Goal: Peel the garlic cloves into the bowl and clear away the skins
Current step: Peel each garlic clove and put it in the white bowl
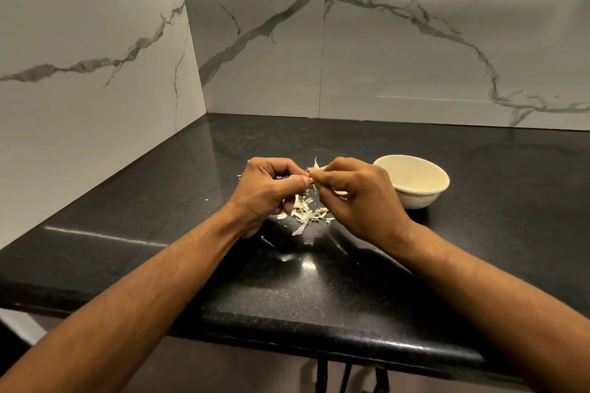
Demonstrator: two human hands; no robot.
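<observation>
Black stone counter [319,281] being used as work surface. Garlic clove [314,171] being pinched between left hand [268,191] and right hand [354,198], above skins [305,214]. Bowl [415,180] lying just right of right hand, nearer that hand.

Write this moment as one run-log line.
step: peeling | left hand: pinches garlic clove | right hand: pinches garlic clove | skins: on counter | bowl: right

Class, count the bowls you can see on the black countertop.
1. The white bowl stands on the countertop, just beyond the right hand. None seems hidden.
</observation>
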